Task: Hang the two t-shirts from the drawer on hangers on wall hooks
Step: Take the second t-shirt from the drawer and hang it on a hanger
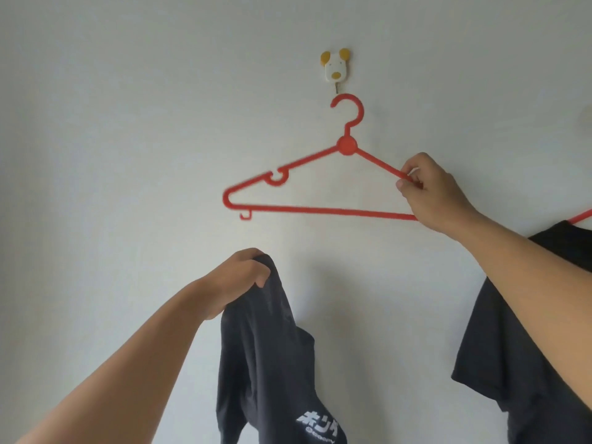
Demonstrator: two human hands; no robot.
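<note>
A red plastic hanger (320, 209) is held up against the white wall, its hook just below a dog-shaped wall hook (334, 68) and clear of it. My right hand (432, 193) pinches the hanger's right shoulder. Lower down, my left hand (240, 277) grips a bunched dark t-shirt (266, 363) with white print near its bottom, which hangs down from the fist. A second dark t-shirt (499, 363) hangs at the right on another red hanger (583, 216), partly hidden behind my right forearm.
The plain white wall (128, 155) fills the view. A faint shadow or object shows at the right edge (587, 123), too cut off to identify.
</note>
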